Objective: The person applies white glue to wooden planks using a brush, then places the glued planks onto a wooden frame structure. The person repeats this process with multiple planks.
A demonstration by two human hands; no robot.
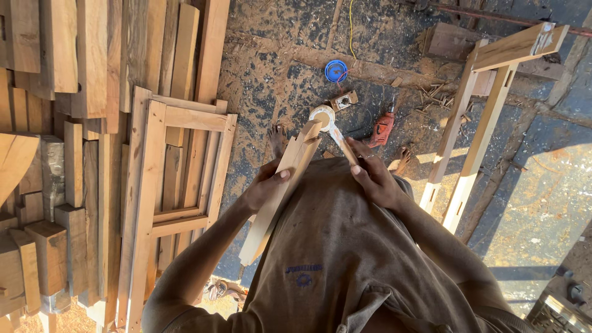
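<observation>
My left hand (pixel 266 186) grips a long pale wooden piece (pixel 285 185) held upright and slanted, its notched upper end near a white round container (pixel 320 115) on the floor below. My right hand (pixel 372 176) holds a thin wooden stick (pixel 343 145) whose glue-whitened tip touches the top end of the wooden piece. My brown shirt (pixel 345 259) fills the lower middle of the head view, and one bare foot (pixel 277 140) shows beyond the piece.
Stacked planks and wooden blocks (pixel 55 154) fill the left side, with an assembled wooden frame (pixel 179 179) leaning on them. Another frame (pixel 481 117) stands at the right. On the dusty floor lie a red power drill (pixel 383 128), a blue wire coil (pixel 336 71) and wood scraps.
</observation>
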